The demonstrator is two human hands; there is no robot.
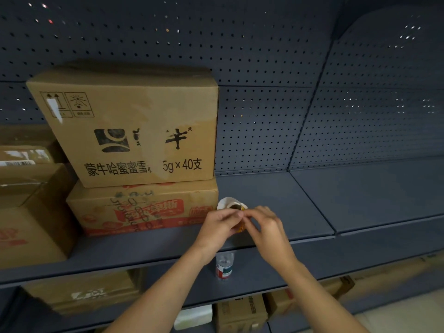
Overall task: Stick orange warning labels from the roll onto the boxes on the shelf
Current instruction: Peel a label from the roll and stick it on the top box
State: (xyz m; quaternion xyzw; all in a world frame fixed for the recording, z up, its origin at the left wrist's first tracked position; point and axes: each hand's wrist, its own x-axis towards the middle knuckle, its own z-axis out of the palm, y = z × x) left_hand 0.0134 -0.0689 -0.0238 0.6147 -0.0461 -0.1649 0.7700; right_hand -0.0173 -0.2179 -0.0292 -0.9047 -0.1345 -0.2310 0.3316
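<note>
My left hand (pixel 217 227) grips the label roll (pixel 231 205), a small white roll with orange labels, held above the front of the dark shelf (pixel 276 200). My right hand (pixel 263 224) pinches at the roll's orange edge, fingertips meeting those of my left hand. Much of the roll is hidden by both hands. Just left of the hands, a plain brown box (pixel 134 128) with black print sits on top of a flatter brown box (pixel 144 207) with red print.
More brown boxes (pixel 28 203) stand at the far left of the shelf. A clear bottle (pixel 224 265) stands on the lower shelf under my hands, with further boxes (pixel 81 292) below. A perforated back panel (pixel 264 116) closes the rear.
</note>
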